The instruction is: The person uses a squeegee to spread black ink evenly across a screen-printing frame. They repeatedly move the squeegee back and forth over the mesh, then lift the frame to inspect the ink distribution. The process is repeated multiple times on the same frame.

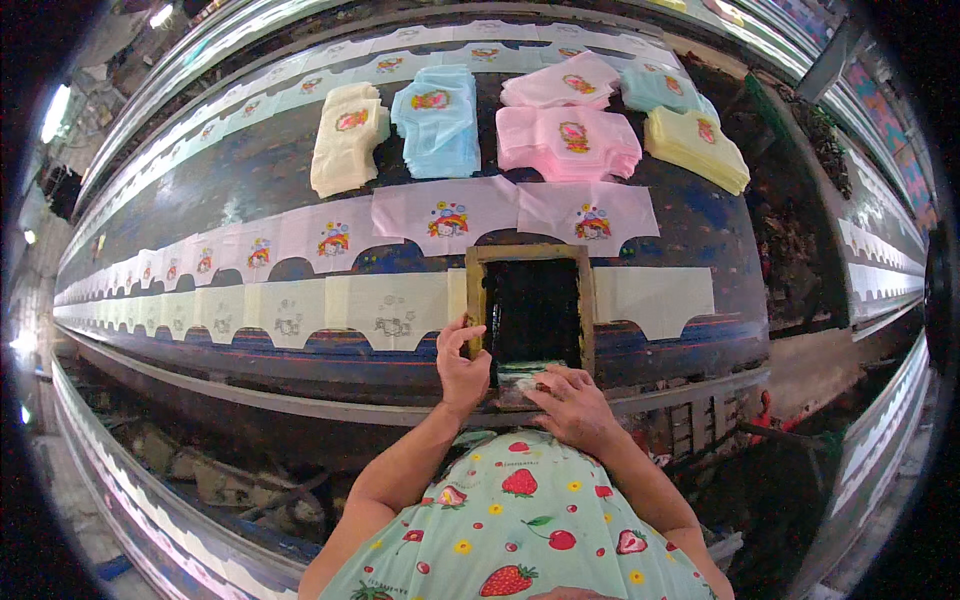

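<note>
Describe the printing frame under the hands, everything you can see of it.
The frame is a rectangular wooden screen, its rails stained yellowish-green, with a dark, ink-covered mesh inside. It lies flat on the long table, over a pale yellow cloth piece in the near row. The left hand grips its left rail near the lower corner; the right hand rests at its near edge, on something smeared with ink that I cannot identify.

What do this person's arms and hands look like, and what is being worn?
Both forearms come up from the lower edge, bare, with no sleeves reaching them. The left hand and right hand wear no gloves; rings or a watch cannot be made out. The garment is pale green, printed with red strawberries and small yellow flowers.
</note>
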`<state>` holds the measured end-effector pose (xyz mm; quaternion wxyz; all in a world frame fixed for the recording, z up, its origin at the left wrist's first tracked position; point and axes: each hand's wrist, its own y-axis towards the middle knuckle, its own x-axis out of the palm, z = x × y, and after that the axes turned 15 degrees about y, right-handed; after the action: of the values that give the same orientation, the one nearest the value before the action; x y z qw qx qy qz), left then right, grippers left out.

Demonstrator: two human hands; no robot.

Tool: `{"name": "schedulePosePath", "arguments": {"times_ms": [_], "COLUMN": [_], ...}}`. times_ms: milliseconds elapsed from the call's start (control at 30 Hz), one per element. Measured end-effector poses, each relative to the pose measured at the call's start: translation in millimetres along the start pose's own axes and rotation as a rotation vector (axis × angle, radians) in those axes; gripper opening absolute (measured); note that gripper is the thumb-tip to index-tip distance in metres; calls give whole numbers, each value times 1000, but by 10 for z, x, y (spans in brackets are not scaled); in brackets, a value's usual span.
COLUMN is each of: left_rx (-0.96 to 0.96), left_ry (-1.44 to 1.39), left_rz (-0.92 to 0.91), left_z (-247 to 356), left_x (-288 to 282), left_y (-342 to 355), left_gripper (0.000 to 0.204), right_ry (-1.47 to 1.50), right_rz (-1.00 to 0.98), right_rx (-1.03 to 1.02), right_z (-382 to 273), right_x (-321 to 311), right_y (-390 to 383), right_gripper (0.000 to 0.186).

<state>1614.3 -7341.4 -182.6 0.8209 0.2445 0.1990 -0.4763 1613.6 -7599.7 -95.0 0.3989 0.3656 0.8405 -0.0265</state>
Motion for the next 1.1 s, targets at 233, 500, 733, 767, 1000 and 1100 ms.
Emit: {"name": "schedulePosePath", "arguments": {"times_ms": [233,500,733,767,1000,1100], "left_rx": [18,-194,-252,-257,-213,-167], "left_ry": [111,-69,-111,-130,-46,22], "left_rz": [-16,-141,-291,-312,-349,-322], "left_z": [15,-48,15,14,-21,11], "left_x": [-1,-70,-243,-244,-192,-223], "left_y": [4,152,388,404,417,410], "left_gripper": [49,54,64,68,76,75], "right_ry": [-139,121,-47,-72,-105,-124], "right_rz": [-146,-393,-98,-74,-148,-175], "right_rx": [-4,205,117,126,220,204], "right_z": [-32,437,907,948,820,669], "right_x": [-64,-591,-711,-723,-687,-561], "right_y": [331,1073,1715,1781,1691,1491], "right_gripper": [38,30,33,33,42,44]}}
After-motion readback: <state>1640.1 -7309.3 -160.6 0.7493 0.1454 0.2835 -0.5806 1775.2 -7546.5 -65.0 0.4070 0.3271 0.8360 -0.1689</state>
